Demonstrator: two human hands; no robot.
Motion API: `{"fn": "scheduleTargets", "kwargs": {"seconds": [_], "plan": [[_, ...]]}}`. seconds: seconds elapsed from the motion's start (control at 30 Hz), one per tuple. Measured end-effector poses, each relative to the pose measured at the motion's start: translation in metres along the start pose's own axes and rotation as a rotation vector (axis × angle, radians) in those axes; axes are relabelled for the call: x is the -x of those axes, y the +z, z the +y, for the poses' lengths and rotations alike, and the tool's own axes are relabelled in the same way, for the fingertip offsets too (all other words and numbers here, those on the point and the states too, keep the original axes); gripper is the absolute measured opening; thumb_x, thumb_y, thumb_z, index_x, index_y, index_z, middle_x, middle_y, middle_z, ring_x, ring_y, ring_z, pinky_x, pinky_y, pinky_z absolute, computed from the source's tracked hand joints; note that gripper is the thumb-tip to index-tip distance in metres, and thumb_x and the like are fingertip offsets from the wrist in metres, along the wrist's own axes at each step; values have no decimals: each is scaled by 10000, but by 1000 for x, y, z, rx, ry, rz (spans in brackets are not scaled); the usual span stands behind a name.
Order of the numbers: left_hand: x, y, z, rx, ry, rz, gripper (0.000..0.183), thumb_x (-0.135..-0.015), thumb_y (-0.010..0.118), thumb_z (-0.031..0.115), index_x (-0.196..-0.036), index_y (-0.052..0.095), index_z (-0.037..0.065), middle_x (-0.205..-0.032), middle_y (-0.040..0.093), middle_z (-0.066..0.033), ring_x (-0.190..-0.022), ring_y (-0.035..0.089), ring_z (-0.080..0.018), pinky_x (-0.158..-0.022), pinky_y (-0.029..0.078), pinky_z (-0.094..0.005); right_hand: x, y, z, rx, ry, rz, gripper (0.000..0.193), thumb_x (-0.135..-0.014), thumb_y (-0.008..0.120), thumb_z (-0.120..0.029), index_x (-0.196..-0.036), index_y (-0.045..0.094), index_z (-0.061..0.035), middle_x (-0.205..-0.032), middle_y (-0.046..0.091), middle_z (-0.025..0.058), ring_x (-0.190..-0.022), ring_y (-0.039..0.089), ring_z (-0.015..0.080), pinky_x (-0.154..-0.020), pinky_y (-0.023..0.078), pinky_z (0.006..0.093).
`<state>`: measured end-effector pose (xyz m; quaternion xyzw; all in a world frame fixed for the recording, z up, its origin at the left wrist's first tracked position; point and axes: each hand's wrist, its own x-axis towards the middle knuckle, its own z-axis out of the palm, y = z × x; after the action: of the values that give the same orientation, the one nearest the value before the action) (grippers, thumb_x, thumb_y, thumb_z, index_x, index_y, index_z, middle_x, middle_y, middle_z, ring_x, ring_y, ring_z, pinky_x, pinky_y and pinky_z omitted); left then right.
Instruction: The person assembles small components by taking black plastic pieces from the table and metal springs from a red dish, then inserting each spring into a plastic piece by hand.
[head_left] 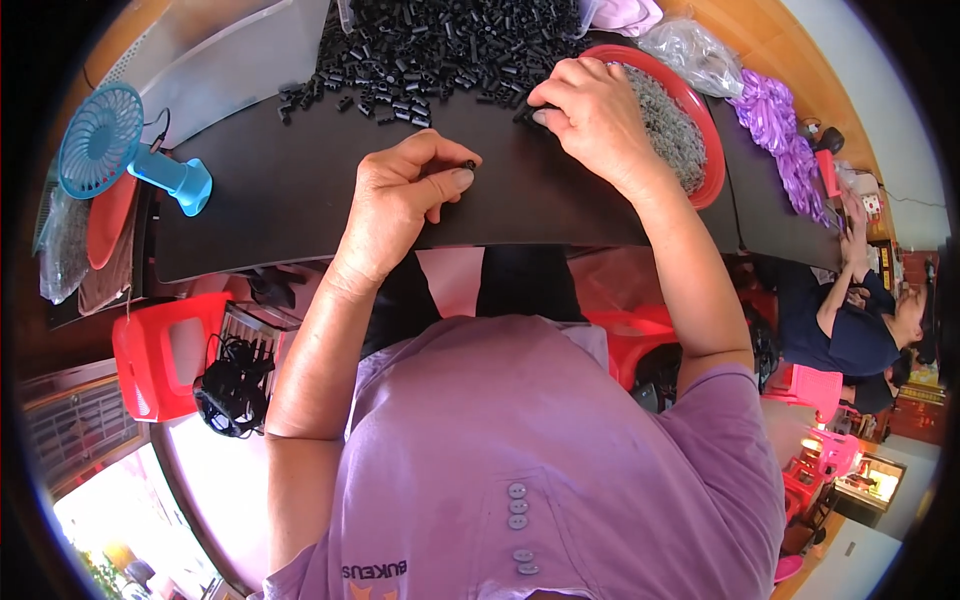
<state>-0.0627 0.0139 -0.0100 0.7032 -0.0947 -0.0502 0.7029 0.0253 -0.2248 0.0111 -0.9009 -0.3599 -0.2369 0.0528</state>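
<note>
L hand (405, 195), thumb & index pinched on sm. blk tubular piece (469, 164), R hand (597, 115) curled by loose blk plastic pile (430, 50), grip unclear, partly blocking round red plastic bowl (711, 150), blue plastic fan (100, 140) far L, dark lettering (375, 572) on purple fabric shirt (480, 420).

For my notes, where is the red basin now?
In the head view, the red basin stands right of the black pieces on the dark table, partly hidden by the right hand.

The left grip (405, 190) is curled into a pinch; the right grip (600, 120) pinches farther forward.
</note>
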Motion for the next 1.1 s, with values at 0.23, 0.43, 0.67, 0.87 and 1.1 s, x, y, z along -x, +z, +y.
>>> {"fn": "scheduleTargets", "kwargs": {"seconds": [0.23, 0.43, 0.67, 0.87, 1.1], "plan": [[0, 1, -2, 19, 2, 6, 128, -883, 631, 10, -987, 704, -3, -761, 597, -8, -620, 489, -43, -556, 386, -189, -2, 11, -10, 37, 15, -70, 114, -775, 722, -171, -883, 724, -132, -959, 632, 26, -999, 565, 231, -832, 405, 403], [1, 0, 2, 6, -18, 12, 126, -891, 628, 17, -988, 702, -12, -784, 611, -18, -649, 517, -47, -546, 396, -191, -8, 17, -12, 77, -18, -82, 83, -804, 669, -112, -883, 692, -113, -957, 630, 39, -1000, 563, 238, -833, 405, 394], [-2, -2, -3, 163, -5, 66, 144, -920, 623, 40, -1025, 679, -40, -813, 632, -42, -696, 588, -87, -555, 449, -208, -14, -5, -33, -550, 100, 77, 74, -833, 648, -43, -889, 606, -19, -871, 646, 67, -843, 628, 248, -755, 471, 383], [-7, -5, -6, 334, -11, 103, 165, -936, 622, 53, -1052, 667, -55, -839, 658, -83, -700, 624, -129, -554, 481, -232, -20, -11, -63, -1027, 235, 61, 71, -871, 654, -17, -935, 644, 12, -856, 645, 45, -799, 613, 124, -732, 486, 261], [-8, -5, -8, 423, -8, 146, 143, -922, 642, 38, -1032, 663, -51, -855, 673, -111, -692, 640, -156, -529, 496, -253, -33, -9, -75, -889, 61, 157, 83, -854, 632, 35, -920, 667, -1, -868, 646, 77, -791, 638, 185, -685, 499, 302]]}}
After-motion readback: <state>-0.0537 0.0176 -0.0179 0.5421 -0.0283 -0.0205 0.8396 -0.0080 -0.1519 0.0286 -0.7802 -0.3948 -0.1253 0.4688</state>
